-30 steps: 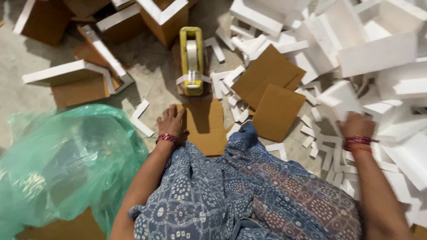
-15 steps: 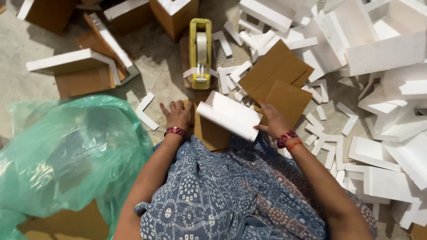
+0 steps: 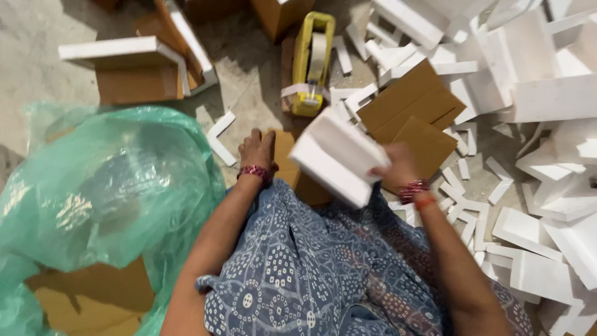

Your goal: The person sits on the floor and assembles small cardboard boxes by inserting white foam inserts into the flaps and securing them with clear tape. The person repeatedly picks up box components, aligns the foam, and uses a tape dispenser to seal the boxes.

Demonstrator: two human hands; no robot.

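One crumpled translucent green plastic bag (image 3: 106,193), left of tape dispenser. Heap of white foam pieces (image 3: 535,124), too many to count, right of dispenser. Two brown cardboard sheets (image 3: 413,115) right of dispenser. One white foam block (image 3: 339,155) below dispenser, clasped by right hand (image 3: 398,168). One yellow tape dispenser (image 3: 311,65). Left hand (image 3: 256,149) pressed flat, fingers spread, on brown cardboard piece (image 3: 289,165) below dispenser.

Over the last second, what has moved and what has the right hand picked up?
The right hand went from reaching into the foam scraps on the right to gripping a white foam piece, which it has brought in front of the body, above the flat cardboard piece. The left hand stays pressed on that cardboard. The yellow tape dispenser and green plastic bag lie as before.
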